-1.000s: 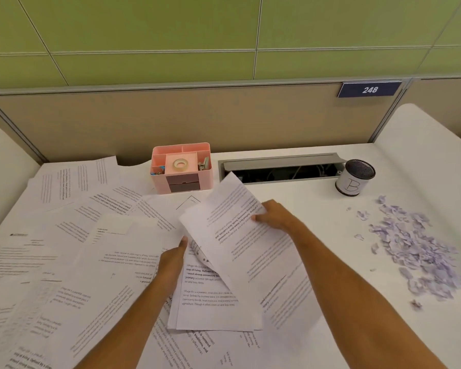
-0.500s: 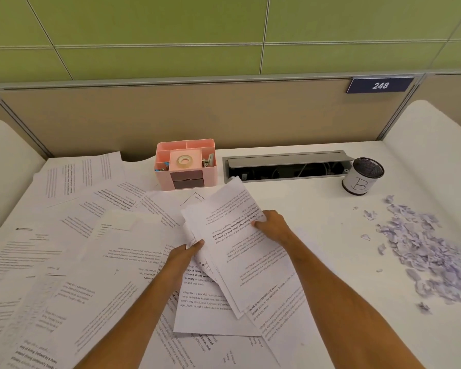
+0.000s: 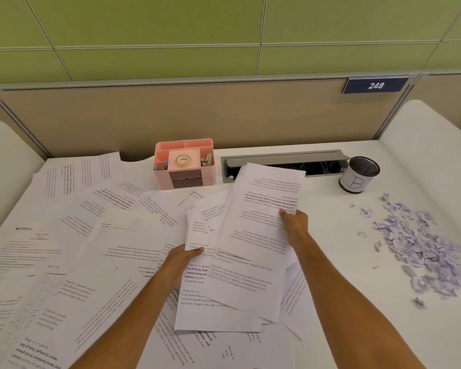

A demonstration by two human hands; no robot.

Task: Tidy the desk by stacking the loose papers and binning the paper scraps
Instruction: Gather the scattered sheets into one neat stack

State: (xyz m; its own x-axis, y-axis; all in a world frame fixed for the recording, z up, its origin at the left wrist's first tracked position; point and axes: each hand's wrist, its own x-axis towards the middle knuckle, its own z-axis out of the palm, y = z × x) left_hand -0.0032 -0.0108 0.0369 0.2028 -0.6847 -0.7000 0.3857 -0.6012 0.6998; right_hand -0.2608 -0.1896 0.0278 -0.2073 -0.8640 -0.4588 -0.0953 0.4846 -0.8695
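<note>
Head view: a small bundle of printed sheets (image 3: 261, 235) is held above the middle of the white desk (image 3: 343, 328). Its right edge is pinched by the right hand (image 3: 294, 223), thumb on top, and its left edge is gripped by the left hand (image 3: 183, 258), thumb curled over the paper. The bundle is fanned rather than squared, and its long axis runs from the near edge of the desk away toward the partition, leaning slightly right; the top sheet's text is upside down to the viewer. Beneath and to the left, loose papers (image 3: 72, 262) are spread flat in overlapping layers at mixed angles, covering most of the left half of the desk. Just behind the bundle a pink plastic organiser (image 3: 185, 166) with a roll of tape in its middle compartment is seen, and beside it a grey metal cable tray (image 3: 285, 158) set into the desk, its front partly covered by the top sheet's far corner. Further right a round mesh cup (image 3: 358, 174) wrapped in a label marked B stands upright. Near it, well apart from the sheets, a heap of small torn lilac paper scraps (image 3: 421, 246) lies along the right side.
</note>
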